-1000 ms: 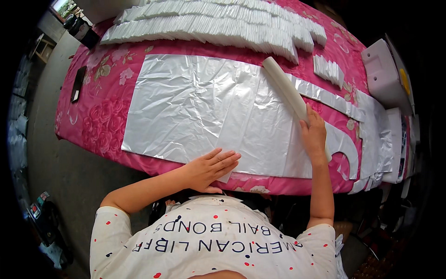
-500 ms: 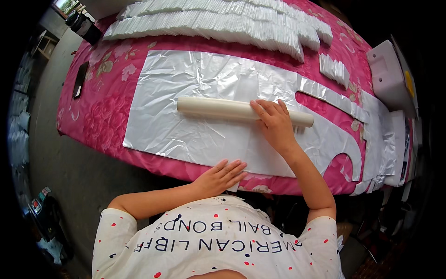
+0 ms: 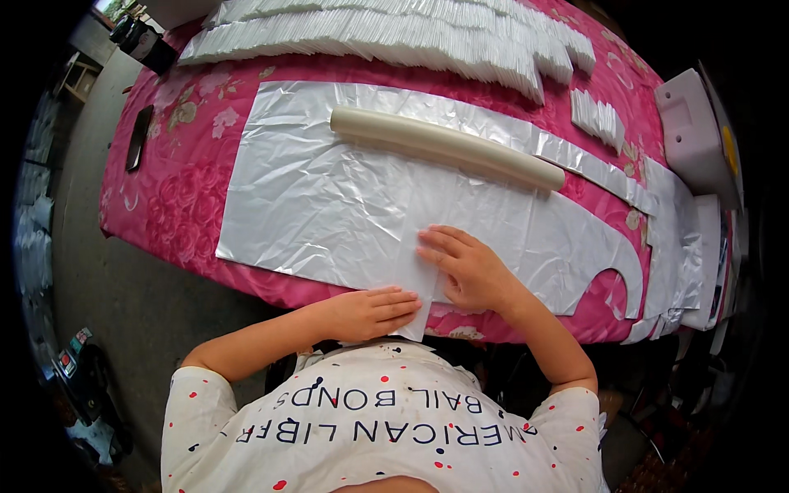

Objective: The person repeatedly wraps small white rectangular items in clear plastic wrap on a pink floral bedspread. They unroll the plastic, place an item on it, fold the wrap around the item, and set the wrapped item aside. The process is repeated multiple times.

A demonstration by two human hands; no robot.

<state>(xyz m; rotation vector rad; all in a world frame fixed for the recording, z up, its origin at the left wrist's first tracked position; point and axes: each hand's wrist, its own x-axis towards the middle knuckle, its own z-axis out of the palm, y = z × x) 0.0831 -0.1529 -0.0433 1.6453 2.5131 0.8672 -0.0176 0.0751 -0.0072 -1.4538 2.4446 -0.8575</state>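
Observation:
White plastic bags point(image 3: 304, 189) with cut-out handles lie flat in a stack. Down their middle runs a narrow folded strip of the same film point(image 3: 413, 283), its near end hanging past the table edge. My left hand point(image 3: 370, 314) rests flat on that near end, fingers stretched out. Just to the right, my right hand point(image 3: 472, 267) lies over the strip with its fingers extended and slightly bent; nothing shows in its grasp. Beyond both hands a long cream tube point(image 3: 448, 148) lies aslant across the bags, untouched.
Long rows of folded white bundles point(image 3: 370, 41) line the table's far side, with a smaller bundle point(image 3: 597, 121) at right. A phone point(image 3: 140, 138) and dark bottle point(image 3: 144, 45) sit at left. White foam boxes point(image 3: 697, 135) stand at right. Pink floral cloth point(image 3: 185, 205) covers the table.
My right hand has let go of the tube and come nearer and left onto the folded strip. The tube has rolled farther away. My left hand has shifted slightly left.

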